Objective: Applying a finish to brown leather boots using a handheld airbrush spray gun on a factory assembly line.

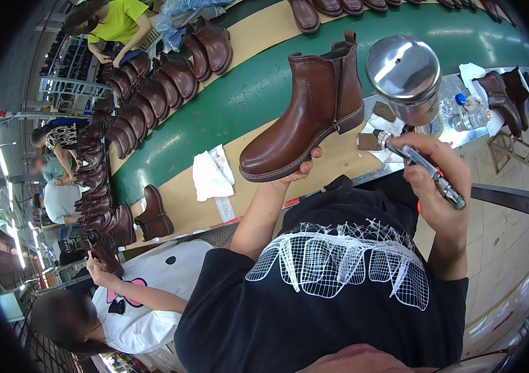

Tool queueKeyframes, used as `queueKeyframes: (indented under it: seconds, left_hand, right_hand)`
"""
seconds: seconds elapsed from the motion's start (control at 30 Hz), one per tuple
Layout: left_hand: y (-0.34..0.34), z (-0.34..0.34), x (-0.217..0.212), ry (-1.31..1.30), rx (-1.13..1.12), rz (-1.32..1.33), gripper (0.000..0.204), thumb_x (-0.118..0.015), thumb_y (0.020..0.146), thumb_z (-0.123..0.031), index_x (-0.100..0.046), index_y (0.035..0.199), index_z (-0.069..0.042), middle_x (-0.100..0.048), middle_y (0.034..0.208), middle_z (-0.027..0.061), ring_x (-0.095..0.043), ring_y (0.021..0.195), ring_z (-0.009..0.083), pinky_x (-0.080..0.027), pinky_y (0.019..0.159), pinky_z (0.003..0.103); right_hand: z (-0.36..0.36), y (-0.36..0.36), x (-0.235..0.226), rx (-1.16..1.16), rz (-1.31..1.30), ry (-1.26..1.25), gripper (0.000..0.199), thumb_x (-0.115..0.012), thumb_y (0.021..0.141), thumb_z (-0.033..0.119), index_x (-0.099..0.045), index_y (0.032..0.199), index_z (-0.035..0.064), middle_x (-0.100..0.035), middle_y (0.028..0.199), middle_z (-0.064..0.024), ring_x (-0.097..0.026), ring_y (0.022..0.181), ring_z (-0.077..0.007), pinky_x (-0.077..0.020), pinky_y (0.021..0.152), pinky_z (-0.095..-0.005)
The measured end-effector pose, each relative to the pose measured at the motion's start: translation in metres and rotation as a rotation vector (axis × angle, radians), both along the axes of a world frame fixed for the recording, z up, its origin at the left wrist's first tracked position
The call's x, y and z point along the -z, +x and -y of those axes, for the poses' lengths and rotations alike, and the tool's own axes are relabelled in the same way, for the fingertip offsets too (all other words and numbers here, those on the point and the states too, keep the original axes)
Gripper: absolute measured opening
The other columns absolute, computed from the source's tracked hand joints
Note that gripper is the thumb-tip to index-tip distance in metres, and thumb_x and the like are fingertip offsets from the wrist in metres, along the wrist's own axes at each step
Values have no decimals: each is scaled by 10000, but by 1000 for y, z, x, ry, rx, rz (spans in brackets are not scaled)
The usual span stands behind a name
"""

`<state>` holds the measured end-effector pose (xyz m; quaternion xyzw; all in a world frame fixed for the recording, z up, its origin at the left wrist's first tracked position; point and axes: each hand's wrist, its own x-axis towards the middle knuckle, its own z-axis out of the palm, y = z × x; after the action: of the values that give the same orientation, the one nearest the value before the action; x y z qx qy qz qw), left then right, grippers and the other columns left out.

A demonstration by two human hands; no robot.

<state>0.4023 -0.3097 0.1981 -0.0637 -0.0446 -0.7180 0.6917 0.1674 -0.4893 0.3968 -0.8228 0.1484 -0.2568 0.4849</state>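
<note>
My left hand point(298, 172) holds up a brown ankle boot point(305, 118) from under its sole, toe pointing left. Only the fingertips show below the sole. My right hand point(436, 174) grips a metal spray gun point(420, 163) with a shiny steel cup point(404, 78) on top. The gun sits just right of the boot's heel, not touching it.
A green conveyor belt point(245, 93) with a tan edge runs behind, carrying a long row of brown boots point(152, 93). A white cloth point(211, 177) lies on the tan edge. A water bottle point(469, 112) stands at right. Other people work at left, one in a white shirt point(146, 298) right beside me.
</note>
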Motion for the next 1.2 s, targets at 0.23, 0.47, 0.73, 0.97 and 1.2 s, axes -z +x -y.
queueKeyframes:
  seconds: [0.23, 0.47, 0.73, 0.97, 1.2]
  left_hand:
    - [0, 3, 5, -9, 35, -83, 752, -525, 964, -498, -260, 1549, -107, -556, 1098, 300, -685, 723, 389, -432, 439, 277]
    - [-5, 0, 12, -143, 89, -150, 845, -531, 958, -523, -154, 1572, -81, -563, 1108, 308, -698, 777, 408, -452, 470, 285]
    - [-9, -6, 9, -92, 19, -95, 732, -515, 963, -501, -278, 1551, -135, -548, 1139, 348, -671, 746, 424, -556, 579, 355]
    - [-4, -5, 13, -178, 152, -176, 670, -512, 980, -455, -312, 1537, -143, -516, 1228, 330, -668, 826, 453, -578, 657, 393]
    - [-13, -4, 3, -133, -10, -146, 700, -504, 996, -437, -279, 1513, -21, -468, 1297, 369, -613, 1053, 528, -604, 816, 522]
  right_hand:
    - [-5, -2, 4, -70, 9, 72, 274, -718, 861, 198, -702, 1073, 26, -669, 829, -67, -582, 684, -140, -438, 698, -276]
    - [6, -2, -14, 54, 139, 121, 356, -673, 933, 273, -666, 1116, -32, -677, 1000, -61, -570, 818, -105, -449, 719, -239]
    - [1, -3, -5, 29, 63, 17, 356, -707, 896, 317, -690, 1075, 9, -694, 949, -68, -578, 788, -149, -439, 740, -281]
    - [-4, -11, 6, -76, -46, -107, 295, -729, 853, 260, -703, 1052, 45, -687, 857, -63, -593, 745, -161, -410, 725, -288]
    - [-9, -9, 8, 15, 40, 99, 285, -695, 875, 201, -695, 1088, 12, -691, 890, -70, -589, 800, -142, -425, 747, -284]
